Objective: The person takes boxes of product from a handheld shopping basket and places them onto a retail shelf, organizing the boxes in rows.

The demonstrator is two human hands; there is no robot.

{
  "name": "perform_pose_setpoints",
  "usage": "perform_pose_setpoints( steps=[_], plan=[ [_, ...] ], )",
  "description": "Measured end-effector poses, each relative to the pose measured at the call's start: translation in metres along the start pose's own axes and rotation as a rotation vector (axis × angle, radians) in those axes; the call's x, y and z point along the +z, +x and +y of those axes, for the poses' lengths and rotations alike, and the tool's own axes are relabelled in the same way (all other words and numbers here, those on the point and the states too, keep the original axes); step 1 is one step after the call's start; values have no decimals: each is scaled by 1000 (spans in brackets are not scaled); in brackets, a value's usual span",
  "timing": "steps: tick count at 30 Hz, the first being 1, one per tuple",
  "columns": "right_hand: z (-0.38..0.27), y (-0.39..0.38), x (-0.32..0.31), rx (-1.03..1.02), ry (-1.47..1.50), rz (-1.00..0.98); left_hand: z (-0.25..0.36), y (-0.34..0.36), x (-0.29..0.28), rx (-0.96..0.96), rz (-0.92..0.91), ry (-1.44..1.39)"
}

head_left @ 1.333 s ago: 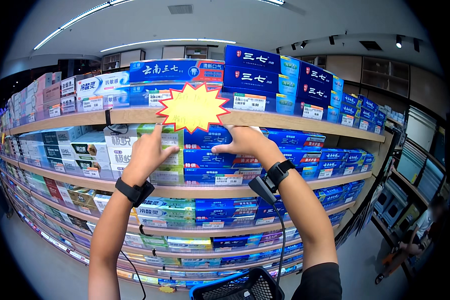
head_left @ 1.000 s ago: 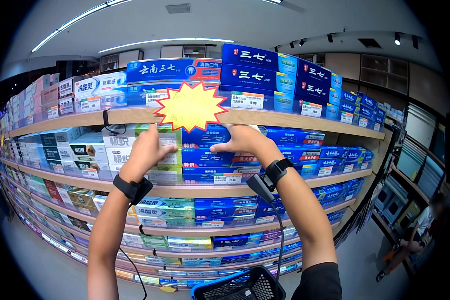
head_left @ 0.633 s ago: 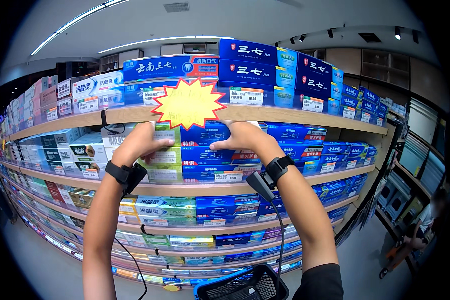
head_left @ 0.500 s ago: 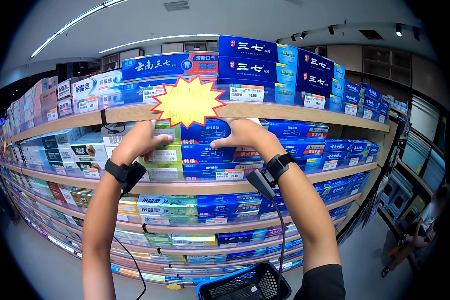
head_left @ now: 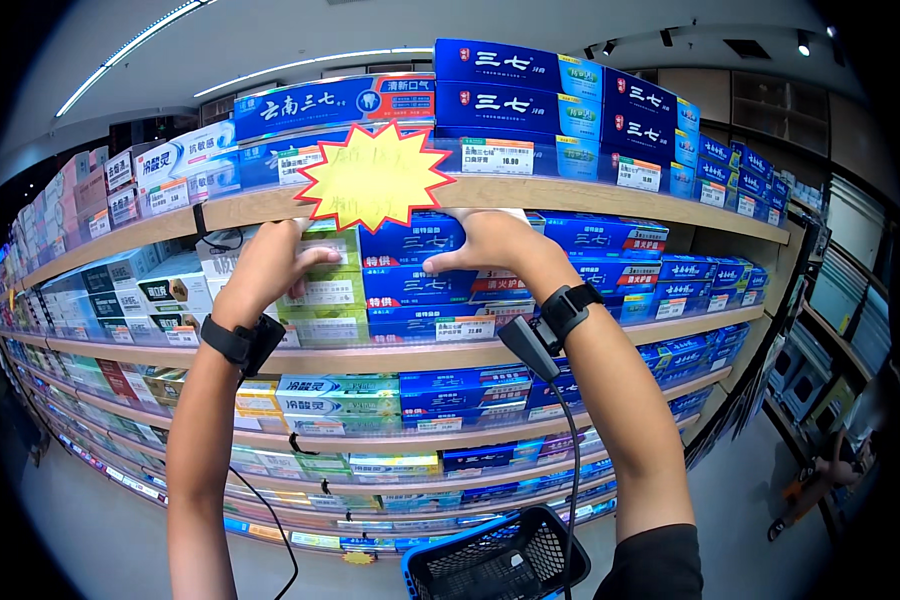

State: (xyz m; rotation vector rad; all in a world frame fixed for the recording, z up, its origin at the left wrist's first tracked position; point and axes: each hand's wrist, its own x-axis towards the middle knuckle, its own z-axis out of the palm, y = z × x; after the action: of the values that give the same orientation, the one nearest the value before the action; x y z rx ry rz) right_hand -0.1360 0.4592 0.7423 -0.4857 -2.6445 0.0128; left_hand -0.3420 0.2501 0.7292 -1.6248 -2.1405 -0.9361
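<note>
Both hands work my shelf (head_left: 590, 200): left hand (head_left: 265, 270) grips the green toothpaste boxes (head_left: 320, 290), right hand (head_left: 490, 245) clasps the blue toothpaste boxes (head_left: 410, 265), above a blue basket (head_left: 495, 560).

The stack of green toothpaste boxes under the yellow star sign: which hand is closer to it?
Left. The left hand rests on the stack of green toothpaste boxes, fingers on its top box. The right hand is further right, on the blue boxes beside the stack.
</note>
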Motion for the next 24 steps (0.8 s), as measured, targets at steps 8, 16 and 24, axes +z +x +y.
perform_pose_setpoints(
  steps=[8,16,24],
  plan=[
    [-15,3,5,-3,-61,7,-12,-3,-2,-3,14,153],
    [-27,6,12,44,-129,42,-26,-9,-2,122,141,306],
    [-31,1,12,15,-118,52,-29,-11,-4,75,70,156]
  ],
)
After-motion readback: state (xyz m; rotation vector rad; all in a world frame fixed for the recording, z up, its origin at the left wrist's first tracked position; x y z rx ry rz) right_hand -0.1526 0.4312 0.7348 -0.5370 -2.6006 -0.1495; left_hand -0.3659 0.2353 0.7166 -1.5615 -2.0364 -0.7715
